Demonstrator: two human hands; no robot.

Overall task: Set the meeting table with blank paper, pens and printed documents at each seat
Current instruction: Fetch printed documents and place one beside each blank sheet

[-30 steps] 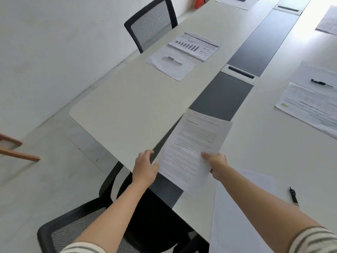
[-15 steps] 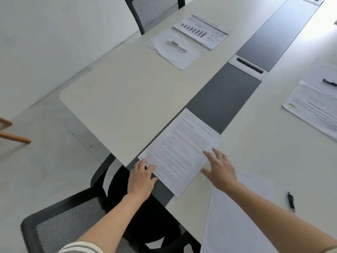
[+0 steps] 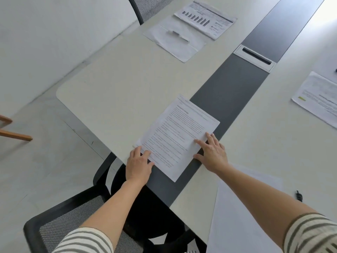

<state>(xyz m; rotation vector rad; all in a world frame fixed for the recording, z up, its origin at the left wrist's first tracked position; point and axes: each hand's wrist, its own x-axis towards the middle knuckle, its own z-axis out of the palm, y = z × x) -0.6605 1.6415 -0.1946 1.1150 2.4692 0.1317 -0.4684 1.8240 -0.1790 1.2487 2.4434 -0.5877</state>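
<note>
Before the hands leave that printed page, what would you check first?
1. The printed document lies flat on the table: ok.
2. The left hand and right hand rest open on it, not gripping: ok.
3. Document clear of the dark centre strip: not ok, it lies across it.
4. The blank paper is at this seat: ok, apart from the document.
5. The pen is beside the blank paper: ok.
</note>
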